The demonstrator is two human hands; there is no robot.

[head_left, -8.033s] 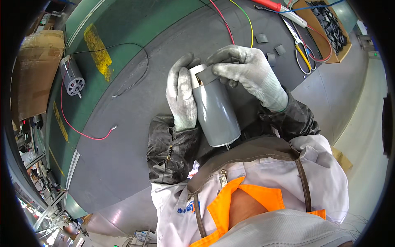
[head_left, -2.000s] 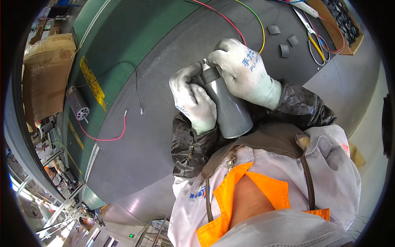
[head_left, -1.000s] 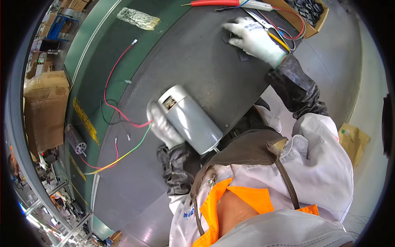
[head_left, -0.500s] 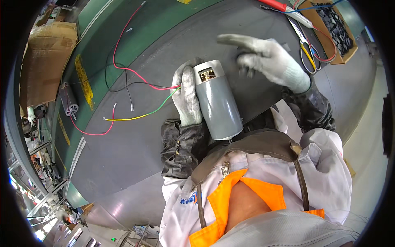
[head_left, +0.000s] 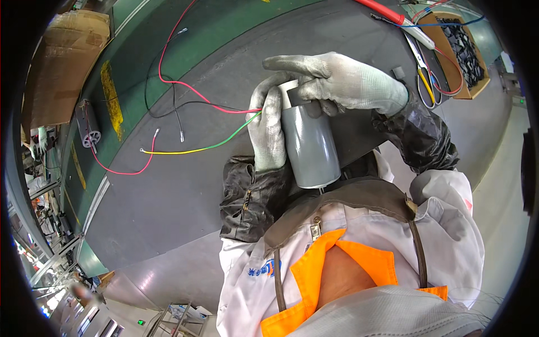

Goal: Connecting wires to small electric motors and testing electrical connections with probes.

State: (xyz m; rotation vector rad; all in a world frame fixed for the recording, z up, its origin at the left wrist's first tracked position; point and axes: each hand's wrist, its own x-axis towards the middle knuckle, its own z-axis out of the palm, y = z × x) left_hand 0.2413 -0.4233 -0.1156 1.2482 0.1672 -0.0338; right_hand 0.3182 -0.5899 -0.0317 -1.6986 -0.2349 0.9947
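Observation:
A grey cylindrical motor (head_left: 311, 149) lies lengthwise before me, its thin shaft toward my chest. My left hand (head_left: 266, 126), in a dirty white glove, is wrapped round its far left side, closed on the motor by the wires. Red, black and green-yellow wires (head_left: 216, 145) run out leftward from beside that hand. Over the motor's pale far end, my gloved right hand (head_left: 337, 84) has its index finger stretched out and its other fingers curled. Under those fingers a small dark grey flat piece (head_left: 296, 96) lies at the window, covering it; the fingertips are partly hidden.
At the upper right are scissors (head_left: 422, 73), a red and white tool (head_left: 393, 17) with a cable, and a cardboard box (head_left: 480, 87) of small dark parts. A small grey block (head_left: 398, 72) lies nearby. Another motor (head_left: 87, 123) and a large cardboard box (head_left: 76, 62) stand left.
My right hand has moved left and down onto the motor's far end, where the open window is now covered. The motor and left hand have shifted slightly right.

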